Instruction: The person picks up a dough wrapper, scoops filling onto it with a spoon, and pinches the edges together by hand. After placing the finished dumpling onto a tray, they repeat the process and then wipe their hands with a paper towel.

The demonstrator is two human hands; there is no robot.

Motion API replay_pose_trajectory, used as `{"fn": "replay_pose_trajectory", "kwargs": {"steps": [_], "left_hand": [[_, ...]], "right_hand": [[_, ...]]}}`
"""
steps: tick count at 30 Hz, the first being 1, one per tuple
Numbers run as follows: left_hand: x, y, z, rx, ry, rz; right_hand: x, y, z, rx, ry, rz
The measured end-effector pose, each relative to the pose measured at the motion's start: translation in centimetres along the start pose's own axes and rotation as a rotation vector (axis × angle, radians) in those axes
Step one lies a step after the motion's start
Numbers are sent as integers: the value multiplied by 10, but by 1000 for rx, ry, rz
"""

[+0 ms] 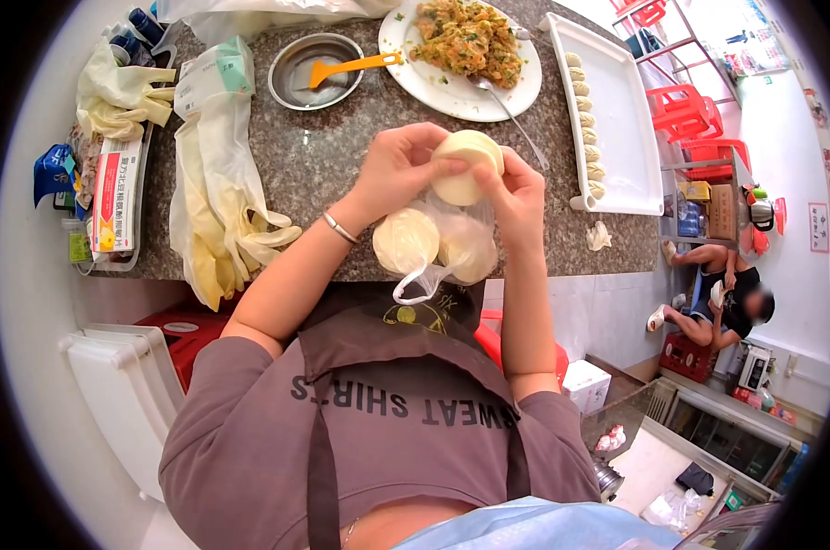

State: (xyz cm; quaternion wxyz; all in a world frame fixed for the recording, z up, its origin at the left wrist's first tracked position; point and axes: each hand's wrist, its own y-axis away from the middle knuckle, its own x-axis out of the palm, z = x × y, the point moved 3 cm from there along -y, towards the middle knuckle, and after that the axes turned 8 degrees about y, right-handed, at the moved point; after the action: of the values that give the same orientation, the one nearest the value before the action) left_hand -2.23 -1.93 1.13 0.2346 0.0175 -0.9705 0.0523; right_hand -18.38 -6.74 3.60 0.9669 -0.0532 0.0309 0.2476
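Between both hands, above the near edge of the counter, is a stack of round, pale dumpling wrappers (470, 154). My left hand (401, 170), with a bracelet at the wrist, pinches the stack's left side. My right hand (517, 191) grips its right side, thumb on the front. Just below lies a clear plastic bag (418, 286) holding more wrappers (406, 240). Past my hands stands a white plate (406, 78) of chopped filling (470, 41), with a metal spoon (511, 110) leaning over its rim. A steel bowl (285, 78) with an orange spoon (355, 66) sits left of the plate.
On the right, a white tray (630, 147) carries a row of folded dumplings (584, 119). Yellowish gloves (215, 202) and a red-and-white box (115, 197) lie on the left. A crumpled tissue (598, 236) rests near the counter edge. Another person (740, 298) sits far right by red stools (681, 110).
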Motion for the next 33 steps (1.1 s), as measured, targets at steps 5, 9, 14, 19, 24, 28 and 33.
{"fn": "replay_pose_trajectory", "kwargs": {"steps": [5,9,14,19,24,28,33], "left_hand": [[0,-2,-1,2,73,-4],[-2,-3,3,42,109,-47],[-1,-2,-1,73,25,-101],[1,0,-3,100,-139,-136],[-1,-1,-5,89,-32,-130],[-3,-2,-4,76,-24,-126],[-3,-5,0,20,137,-44]], "right_hand": [[-1,5,-7,30,66,-87],[13,3,5,72,-58,-132],[3,5,-8,124,-30,-16],[4,6,-6,103,39,-95],[4,5,-10,63,-28,-22],[1,5,-12,102,-19,-25],[-2,0,-2,28,-7,-95]]}}
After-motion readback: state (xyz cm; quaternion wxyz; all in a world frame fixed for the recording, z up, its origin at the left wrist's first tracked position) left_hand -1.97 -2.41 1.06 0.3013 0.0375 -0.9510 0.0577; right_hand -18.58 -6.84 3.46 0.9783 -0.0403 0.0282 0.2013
